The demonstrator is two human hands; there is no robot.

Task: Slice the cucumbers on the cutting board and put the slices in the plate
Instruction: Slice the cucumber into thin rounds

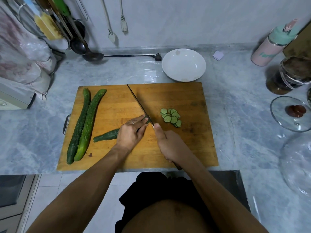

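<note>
1. Pressing down on a partly cut cucumber (pixel 107 135) with the left hand (pixel 130 133), fingers curled over its cut end right beside the blade, the uncut tail sticking out to the left from under the palm.
2. Gripping the knife (pixel 138 103) with the right hand (pixel 170 145), fingers wrapped tight round the handle, forefinger stretched along the spine, the blade running away up-left across the cutting board (pixel 185 98) and its heel meeting the cucumber's cut end.
3. Lying in a small overlapping heap just right of the blade, on the board: the slices (pixel 171 117), cut faces up.
4. Lying side by side and touching along the board's left part, well apart from both hands: two whole cucumbers (pixel 84 125).
5. Sitting on the marble counter (pixel 117 71) just beyond the board's far right edge: the white plate (pixel 184 64), holding no slices.
6. Resting further right on the counter: a glass lid (pixel 284 121), a dark jar (pixel 286 76) and a pink and green flask (pixel 272 46).
</note>
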